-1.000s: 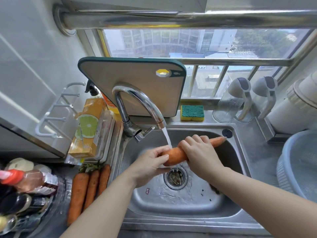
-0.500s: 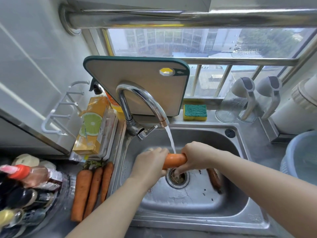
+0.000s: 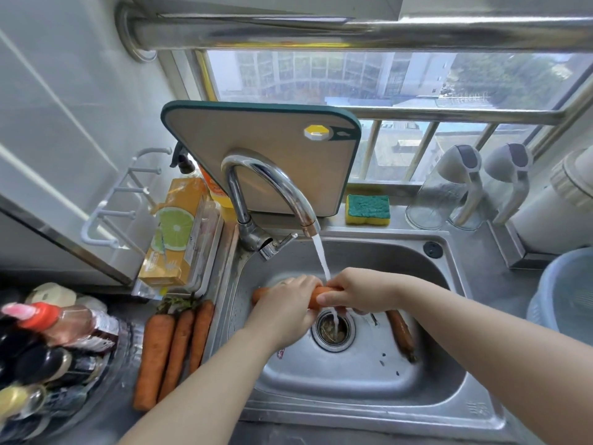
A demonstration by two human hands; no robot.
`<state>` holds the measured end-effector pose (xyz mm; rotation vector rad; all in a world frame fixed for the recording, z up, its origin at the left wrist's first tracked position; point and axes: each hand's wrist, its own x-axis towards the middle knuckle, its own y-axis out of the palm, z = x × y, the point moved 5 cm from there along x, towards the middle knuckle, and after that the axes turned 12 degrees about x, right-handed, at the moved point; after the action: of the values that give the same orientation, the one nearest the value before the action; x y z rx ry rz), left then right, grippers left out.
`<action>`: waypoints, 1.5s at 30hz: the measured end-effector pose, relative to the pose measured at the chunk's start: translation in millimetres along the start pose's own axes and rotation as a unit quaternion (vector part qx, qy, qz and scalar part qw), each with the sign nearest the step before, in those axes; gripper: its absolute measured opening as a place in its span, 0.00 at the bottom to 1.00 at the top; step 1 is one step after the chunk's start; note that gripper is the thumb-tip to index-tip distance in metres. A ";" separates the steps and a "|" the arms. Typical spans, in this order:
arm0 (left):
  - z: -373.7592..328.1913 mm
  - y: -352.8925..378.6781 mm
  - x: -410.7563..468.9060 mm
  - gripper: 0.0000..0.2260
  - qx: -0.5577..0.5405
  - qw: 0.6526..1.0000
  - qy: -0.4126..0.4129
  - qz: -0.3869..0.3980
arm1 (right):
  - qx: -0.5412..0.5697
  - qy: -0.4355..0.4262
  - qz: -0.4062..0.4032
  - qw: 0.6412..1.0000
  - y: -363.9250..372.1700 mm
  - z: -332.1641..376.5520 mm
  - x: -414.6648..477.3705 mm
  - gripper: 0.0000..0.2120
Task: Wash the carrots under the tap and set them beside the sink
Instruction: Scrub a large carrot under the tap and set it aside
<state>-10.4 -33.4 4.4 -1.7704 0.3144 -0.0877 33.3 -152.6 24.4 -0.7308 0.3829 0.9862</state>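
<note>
The fingers (image 3: 303, 284) of the left hand (image 3: 284, 305) are curled over the top of a carrot (image 3: 316, 297), and the right hand (image 3: 361, 292) wraps the same carrot from the other side, its thumb pressed on the near face. Both hands grip it firmly, almost touching each other. The carrot lies roughly level above the drain (image 3: 333, 330), with one end poking out past the left hand. A stream of water (image 3: 322, 261) from the tap (image 3: 272, 184) lands on it between the hands and runs down to the drain. A second carrot (image 3: 399, 332) lies on the floor of the sink (image 3: 353, 380), right of the drain. Three carrots (image 3: 178, 345) rest side by side on the counter just left of the sink. Behind the tap a cutting board (image 3: 256, 146) stands upright, with a sponge (image 3: 367, 209) beside it
</note>
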 end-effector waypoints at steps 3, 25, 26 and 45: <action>5.1 1.4 3.4 0.14 -0.007 1.000 0.002 -0.007 | 0.143 -0.021 -0.023 0.989 -7.8 -0.1 -6.1 0.09; -4.6 9.0 -0.1 0.27 -0.417 0.845 -0.281 0.181 | 0.577 -0.051 -0.271 0.769 35.0 -24.7 36.4 0.27; -5.8 8.1 -1.0 0.27 -0.383 0.862 -0.278 0.183 | 0.558 -0.035 -0.300 0.773 36.8 -25.4 35.8 0.25; -16.6 -1.0 -0.3 0.10 -0.170 0.977 -0.110 0.065 | 0.503 0.003 -0.384 0.774 14.4 -30.5 8.6 0.12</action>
<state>-14.4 -48.9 9.1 -2.0705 0.2948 0.2686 26.2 -164.0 -7.8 0.1392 0.4884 -0.0845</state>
